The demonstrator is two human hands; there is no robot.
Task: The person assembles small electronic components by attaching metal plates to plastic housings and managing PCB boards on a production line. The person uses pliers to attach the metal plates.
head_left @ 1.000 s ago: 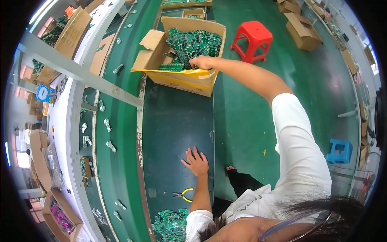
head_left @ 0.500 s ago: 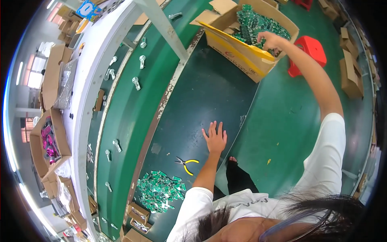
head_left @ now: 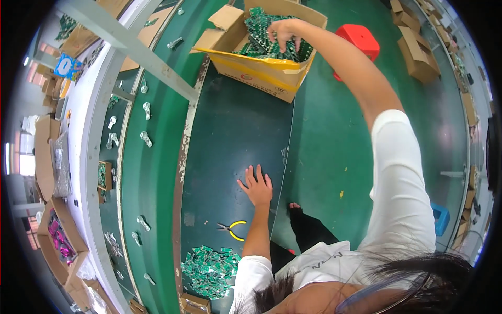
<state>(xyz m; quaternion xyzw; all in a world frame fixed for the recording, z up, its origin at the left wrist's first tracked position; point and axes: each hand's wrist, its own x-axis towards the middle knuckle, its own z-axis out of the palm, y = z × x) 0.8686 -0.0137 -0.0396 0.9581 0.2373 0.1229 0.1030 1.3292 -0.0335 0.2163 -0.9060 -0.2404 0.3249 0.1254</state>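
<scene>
Reaching right hand [head_left: 285,32] into cardboard box [head_left: 264,70], seemingly closing on green circuit boards [head_left: 261,29] (light, stiff, best held by edges); left hand [head_left: 256,186] spread flat nearby.

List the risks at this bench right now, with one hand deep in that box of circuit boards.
1. The right hand reaches far out into the cardboard box of green circuit boards; the box stands at the table edge, so a pull might tip it toward the floor.
2. The left hand is pressed flat on the green table, apparently bracing the lean; a slip could upset balance.
3. The yellow-handled pliers lie near that arm and could be knocked off.
</scene>
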